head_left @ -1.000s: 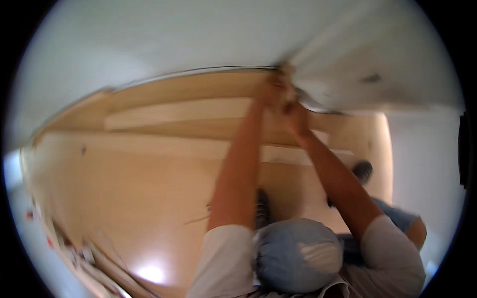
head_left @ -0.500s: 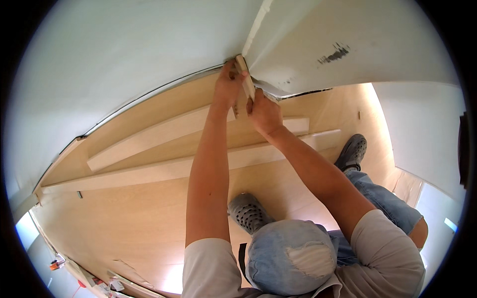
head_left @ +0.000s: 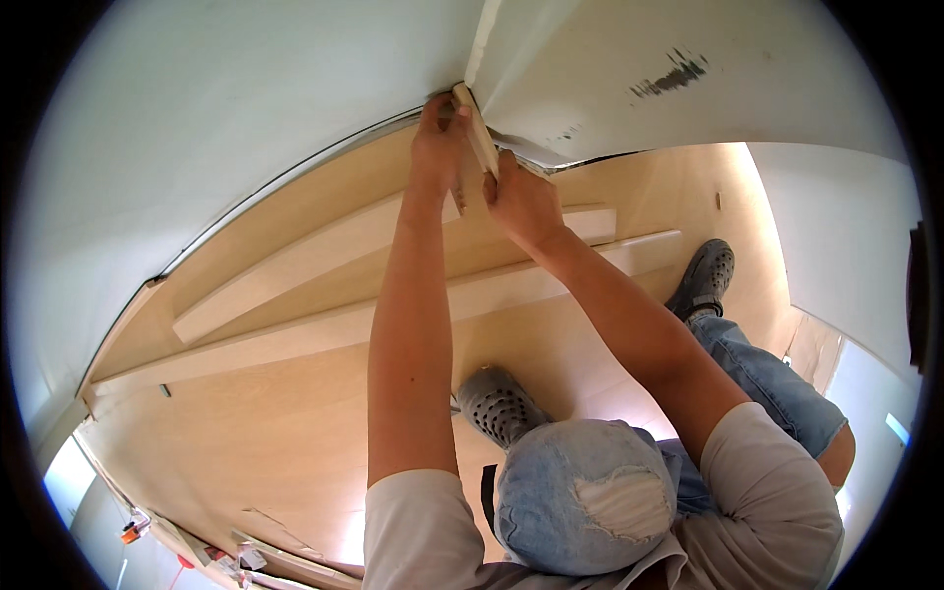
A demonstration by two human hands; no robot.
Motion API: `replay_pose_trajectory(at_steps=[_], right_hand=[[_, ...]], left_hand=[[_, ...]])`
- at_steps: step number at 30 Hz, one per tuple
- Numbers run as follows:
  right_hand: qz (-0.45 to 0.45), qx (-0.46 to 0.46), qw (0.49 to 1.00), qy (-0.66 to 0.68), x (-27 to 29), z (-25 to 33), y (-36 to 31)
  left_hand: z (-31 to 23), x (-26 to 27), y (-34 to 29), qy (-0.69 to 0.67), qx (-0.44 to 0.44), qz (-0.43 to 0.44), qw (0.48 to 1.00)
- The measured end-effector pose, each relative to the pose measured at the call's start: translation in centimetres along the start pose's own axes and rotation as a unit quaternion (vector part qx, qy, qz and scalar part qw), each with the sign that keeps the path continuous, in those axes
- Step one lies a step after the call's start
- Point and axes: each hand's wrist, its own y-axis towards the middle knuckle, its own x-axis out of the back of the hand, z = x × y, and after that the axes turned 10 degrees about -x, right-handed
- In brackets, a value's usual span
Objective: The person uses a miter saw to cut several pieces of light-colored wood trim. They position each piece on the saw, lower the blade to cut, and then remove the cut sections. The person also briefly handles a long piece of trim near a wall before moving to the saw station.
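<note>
A short pale wooden strip (head_left: 479, 138) is held at the corner where two walls meet, its far end against the corner seam. My left hand (head_left: 439, 147) is closed at the strip's far end, with the thumb on its side and the other fingers partly hidden against the left wall. My right hand (head_left: 525, 201) grips its near end, thumb and fingers wrapped round it. Beneath my forearms, a long pale board (head_left: 295, 342) lies across the wood-coloured floor. A shorter board (head_left: 285, 265) lies beyond it, partly behind my left arm.
The white left wall (head_left: 246, 118) and the scuffed right wall (head_left: 688, 108) close in on the corner. My feet, in grey clogs (head_left: 499, 405), rest on the floor (head_left: 265, 423). A small dark piece (head_left: 165, 390) lies by the long board. Several loose items, one orange (head_left: 130, 533), sit at lower left.
Everything in view has shifted slightly, with the corner and both hands now higher and a little further left. Both hands keep hold of the wooden strip.
</note>
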Motion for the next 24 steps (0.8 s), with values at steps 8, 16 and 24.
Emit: replay_pose_trajectory(at_steps=[8,16,24], right_hand=[[-0.085,0.048,0.99,0.102,2.9,-0.8,-2.1],[-0.065,0.019,0.92,0.386,5.1,-0.4,-3.8],[-0.059,-0.075,0.805,0.586,1.7,2.7,-1.7]], left_hand=[[-0.3,0.0,-0.2,-0.005,-0.007,0.014,1.0],[0.1,0.3,0.0,-0.017,-0.009,0.008,1.0],[-0.7,0.3,-0.5,-0.022,0.0,0.008,1.0]])
